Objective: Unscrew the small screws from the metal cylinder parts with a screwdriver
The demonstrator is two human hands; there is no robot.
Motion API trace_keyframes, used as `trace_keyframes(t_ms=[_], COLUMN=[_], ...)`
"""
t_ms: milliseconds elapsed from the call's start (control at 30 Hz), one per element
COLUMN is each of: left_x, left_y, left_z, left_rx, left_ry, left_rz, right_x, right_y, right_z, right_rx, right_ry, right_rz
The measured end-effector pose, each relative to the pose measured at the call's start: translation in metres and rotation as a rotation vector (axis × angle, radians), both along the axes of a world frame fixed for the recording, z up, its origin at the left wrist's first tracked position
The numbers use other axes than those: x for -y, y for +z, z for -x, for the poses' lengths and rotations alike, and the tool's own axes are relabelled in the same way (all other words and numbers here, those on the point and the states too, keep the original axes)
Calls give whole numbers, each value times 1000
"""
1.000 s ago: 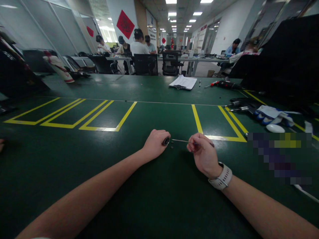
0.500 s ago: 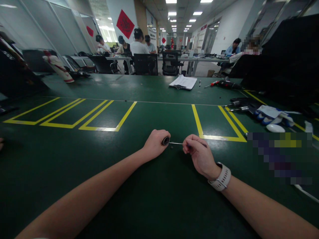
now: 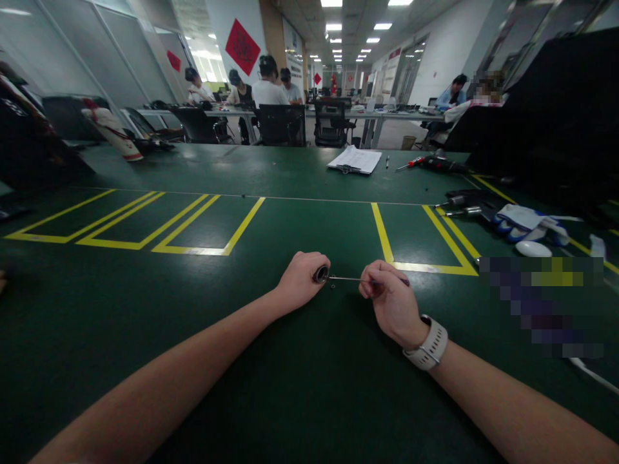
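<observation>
My left hand (image 3: 300, 280) rests on the green table (image 3: 271, 361) in a fist closed round a small dark round part (image 3: 320, 274) that shows at the thumb side. My right hand (image 3: 393, 299) pinches the handle of a thin screwdriver (image 3: 349, 279). Its metal shaft points left and its tip meets the dark part. A tiny dark screw or washer (image 3: 333, 285) lies on the table just below the shaft. A white watch (image 3: 428, 348) is on my right wrist.
Yellow tape lines (image 3: 193, 222) mark boxes on the table. A clipboard with papers (image 3: 354, 160) lies at the far middle. Tools (image 3: 438, 164), white-and-blue gloves (image 3: 529, 221) and a white oval object (image 3: 533, 249) sit at the right. People sit at desks behind.
My right hand slid left toward the dark part, then eased slightly back right; the shaft's tip now sits at the part. My left hand has stayed put.
</observation>
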State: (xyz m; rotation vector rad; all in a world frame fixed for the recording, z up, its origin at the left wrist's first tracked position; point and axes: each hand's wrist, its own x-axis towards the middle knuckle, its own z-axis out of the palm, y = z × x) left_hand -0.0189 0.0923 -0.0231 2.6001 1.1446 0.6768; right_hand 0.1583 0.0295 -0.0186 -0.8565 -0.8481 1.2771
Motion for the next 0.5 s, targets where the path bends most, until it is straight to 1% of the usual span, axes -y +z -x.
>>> trace_keyframes(t_ms=[100, 333, 500], left_x=[1, 0, 0], left_y=[1, -1, -1], left_z=[0, 0, 0], left_rx=[-9, 9, 16], left_ry=[10, 12, 11], left_rz=[6, 19, 26], right_x=[-1, -1, -2], right_y=[0, 2, -1], right_z=[0, 2, 0], right_rx=[14, 148, 225], right_ry=[-41, -63, -89], right_rz=[14, 93, 88])
